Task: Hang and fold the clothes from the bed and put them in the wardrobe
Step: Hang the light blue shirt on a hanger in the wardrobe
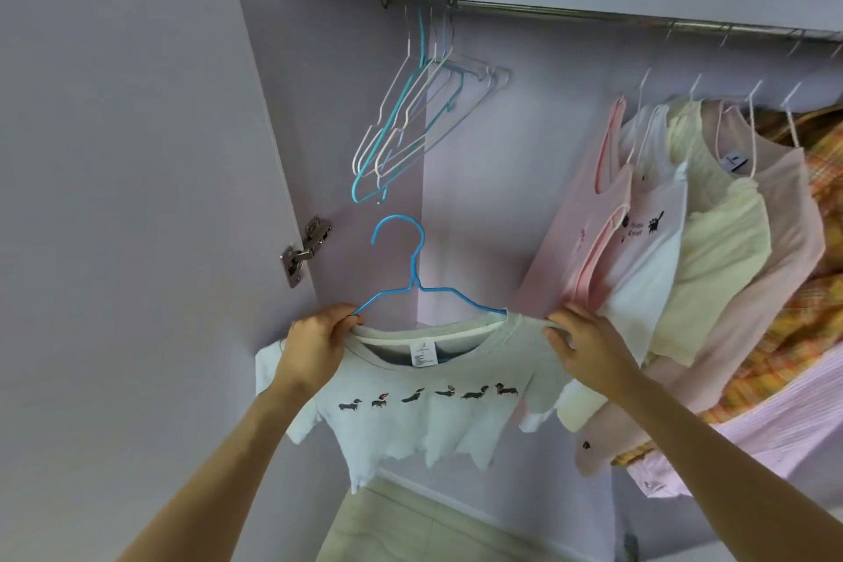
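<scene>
While the thin blue wire hanger point(413, 283) hangs below the rail point(593, 14), left hand point(314, 345) and right hand point(588, 345) pinch the soft white t-shirt's point(410, 420) shoulders.

Rail point(570, 11): runs across the top of the frame, inside the wardrobe.
Empty hangers point(410, 114): hang from the rail, upper centre.
Hung clothes point(693, 219): right of the frame, on the rail.
Hinge point(304, 252): left of centre.
T-shirt point(419, 406): lower centre, on its hanger point(413, 278), below the empty hangers.
My left hand point(314, 342): at the T-shirt's left shoulder.
My right hand point(588, 342): at its right shoulder, just beside the hung clothes.
</scene>
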